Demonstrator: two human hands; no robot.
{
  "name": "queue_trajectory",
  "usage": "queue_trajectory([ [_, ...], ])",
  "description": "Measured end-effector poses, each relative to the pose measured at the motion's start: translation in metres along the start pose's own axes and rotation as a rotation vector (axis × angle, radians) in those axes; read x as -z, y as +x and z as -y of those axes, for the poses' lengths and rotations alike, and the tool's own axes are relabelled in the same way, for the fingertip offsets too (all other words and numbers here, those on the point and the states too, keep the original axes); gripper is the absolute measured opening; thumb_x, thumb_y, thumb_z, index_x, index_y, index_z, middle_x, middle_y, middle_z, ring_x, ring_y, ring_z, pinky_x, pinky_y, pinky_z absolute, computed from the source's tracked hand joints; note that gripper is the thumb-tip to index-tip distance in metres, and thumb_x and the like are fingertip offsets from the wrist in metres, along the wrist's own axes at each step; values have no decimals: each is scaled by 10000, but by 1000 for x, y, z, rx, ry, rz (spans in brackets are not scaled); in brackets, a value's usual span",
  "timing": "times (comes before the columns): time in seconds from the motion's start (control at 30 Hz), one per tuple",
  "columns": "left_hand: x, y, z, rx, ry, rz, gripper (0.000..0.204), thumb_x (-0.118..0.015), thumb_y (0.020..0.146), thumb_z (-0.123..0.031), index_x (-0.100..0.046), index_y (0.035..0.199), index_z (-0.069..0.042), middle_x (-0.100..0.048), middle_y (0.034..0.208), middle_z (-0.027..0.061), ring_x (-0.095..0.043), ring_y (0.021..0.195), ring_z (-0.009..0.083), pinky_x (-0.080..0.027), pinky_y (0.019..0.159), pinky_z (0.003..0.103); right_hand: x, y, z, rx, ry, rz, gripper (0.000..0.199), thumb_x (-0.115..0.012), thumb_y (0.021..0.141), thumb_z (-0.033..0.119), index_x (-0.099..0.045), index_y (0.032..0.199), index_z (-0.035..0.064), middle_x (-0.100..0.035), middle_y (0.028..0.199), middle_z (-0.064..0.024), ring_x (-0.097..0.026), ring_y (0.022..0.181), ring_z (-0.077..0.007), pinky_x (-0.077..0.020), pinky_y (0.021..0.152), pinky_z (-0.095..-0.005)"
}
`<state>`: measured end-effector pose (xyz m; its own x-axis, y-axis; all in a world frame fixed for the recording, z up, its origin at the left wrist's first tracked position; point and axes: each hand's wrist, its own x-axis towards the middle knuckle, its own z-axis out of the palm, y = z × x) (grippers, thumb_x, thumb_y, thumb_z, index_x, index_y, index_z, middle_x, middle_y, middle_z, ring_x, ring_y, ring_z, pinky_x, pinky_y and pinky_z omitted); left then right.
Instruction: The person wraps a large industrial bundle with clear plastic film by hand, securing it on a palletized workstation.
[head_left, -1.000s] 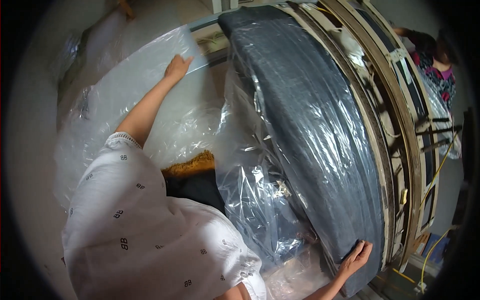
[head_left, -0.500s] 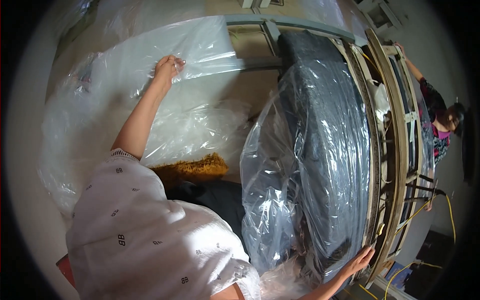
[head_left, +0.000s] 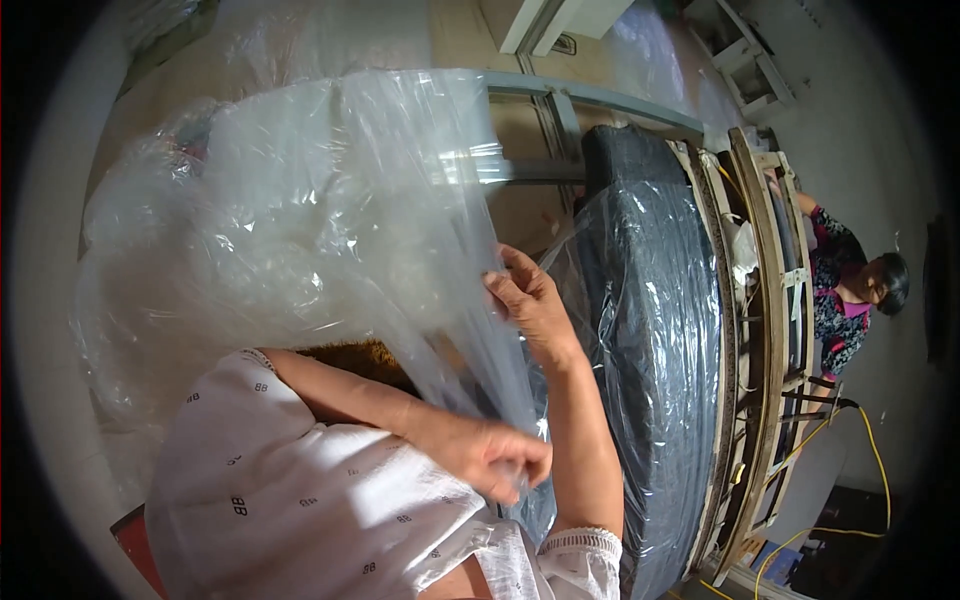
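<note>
A clear plastic sheet [head_left: 300,170] spreads from the far left and comes together in a narrow stretch in front of me. My right hand [head_left: 535,305] is closed on its edge, thumb and fingers pinching the film. Nearer to my body, my left hand [head_left: 490,455] has its fingers curled round the lower end of that stretch, slightly smeared by motion. Just right of my right forearm stands a long dark padded piece [head_left: 655,350], loosely covered in clear plastic. The lower end of the sheet is partly hidden by my left hand.
Wooden frames [head_left: 765,330] stand along the padded piece's right side. Beyond them another person [head_left: 850,290] reaches to the frame. A yellow cord [head_left: 885,470] hangs at the right. Grey metal rails [head_left: 600,98] run across the back. Brown fur [head_left: 360,360] lies near my left arm.
My left hand has come from the far left toward my body with the film. My right hand has left the padded piece's near end and taken hold of the sheet's edge.
</note>
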<state>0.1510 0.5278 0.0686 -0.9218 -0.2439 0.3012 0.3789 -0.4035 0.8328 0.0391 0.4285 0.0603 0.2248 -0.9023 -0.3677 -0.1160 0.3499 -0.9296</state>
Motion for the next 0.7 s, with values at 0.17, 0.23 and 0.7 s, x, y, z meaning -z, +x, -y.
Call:
queue_trajectory([
  [0.17, 81, -42, -85, 14, 866, -757, 200, -579, 831, -64, -525, 1021, -31, -568, 1029, 102, -574, 924, 187, -458, 778, 305, 31, -54, 32, 202, -179, 26, 215, -464, 864, 108, -615, 977, 6, -571, 756, 14, -448, 635, -51, -358, 561, -200],
  [0.23, 133, -62, -85, 22, 1355, -915, 188, -570, 804, -24, -548, 990, -33, -601, 979, 130, -613, 844, 216, -486, 710, 317, 45, -103, 54, 349, -207, 292, 218, -471, 861, 108, -628, 974, 6, -595, 779, -12, -473, 615, -75, -377, 545, -218],
  [0.7, -121, 94, -34, -272, 540, 465, 218, -523, 815, -88, -511, 1017, -6, -572, 875, 143, -581, 778, 290, -453, 710, 388, 40, -196, 52, 84, 0, 102, 376, -611, 839, 269, -572, 1051, -39, -614, 921, -63, -558, 858, -130, -448, 723, -245],
])
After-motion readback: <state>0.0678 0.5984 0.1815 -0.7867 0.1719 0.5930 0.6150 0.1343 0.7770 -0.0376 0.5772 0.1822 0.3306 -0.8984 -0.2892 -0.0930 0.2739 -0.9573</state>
